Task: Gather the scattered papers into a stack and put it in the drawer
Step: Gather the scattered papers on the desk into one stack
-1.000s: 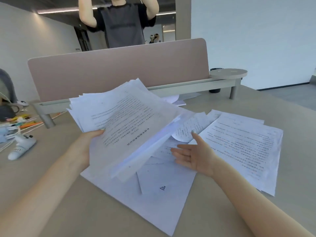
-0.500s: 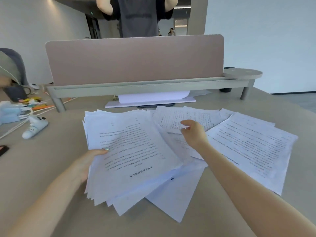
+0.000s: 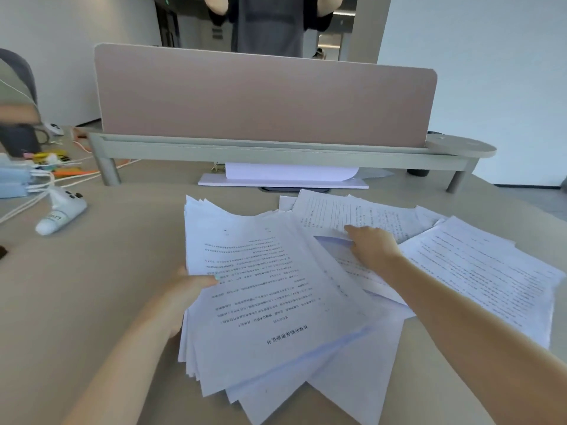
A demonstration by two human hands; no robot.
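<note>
A thick, uneven stack of printed papers (image 3: 270, 289) lies on the beige desk (image 3: 92, 296); my left hand (image 3: 187, 289) grips its left edge, thumb on top. My right hand (image 3: 372, 245) rests palm down on loose sheets (image 3: 362, 216) just right of the stack, fingers together and pointing left, with a sheet's edge lifting under them. More printed sheets (image 3: 484, 271) spread out to the right, and blank sheets (image 3: 352, 391) stick out beneath the stack towards me. No drawer is in view.
A pink divider panel (image 3: 264, 93) on a grey raised shelf (image 3: 276, 153) crosses the desk's far side, with white paper (image 3: 288, 173) under it. A white tube-shaped device (image 3: 59, 214), cables and small items lie at the left. A person stands behind the divider.
My left hand has lowered the stack from a tilted, raised hold until it lies flat on the desk. My right hand moved from near me forward onto the loose sheets.
</note>
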